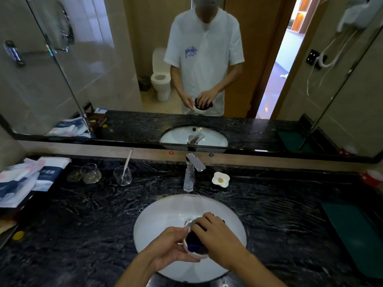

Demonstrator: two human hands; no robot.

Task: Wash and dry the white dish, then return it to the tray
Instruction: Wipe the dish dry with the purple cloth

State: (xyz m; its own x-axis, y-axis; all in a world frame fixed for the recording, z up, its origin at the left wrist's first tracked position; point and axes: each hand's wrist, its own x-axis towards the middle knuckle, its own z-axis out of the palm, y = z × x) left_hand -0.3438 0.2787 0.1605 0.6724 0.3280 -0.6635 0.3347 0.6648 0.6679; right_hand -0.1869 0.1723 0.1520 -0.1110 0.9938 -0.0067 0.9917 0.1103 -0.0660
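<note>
Over the white sink basin (165, 212), my left hand (169, 244) holds a small white dish (194, 255) from its left side and underneath. My right hand (215, 235) presses a dark purple cloth (193, 241) into the dish's hollow, fingers curled over it. Most of the dish is hidden by the cloth and my hands; only its lower rim shows. A dark green tray (352, 230) lies on the counter at the far right.
A chrome faucet (191, 170) stands behind the basin, no water visibly running. A second small white dish (220, 179) sits to its right. Left of the faucet are a glass with a stick (122, 175), glass lids (87, 172) and folded packets (27, 179). A mirror spans the wall.
</note>
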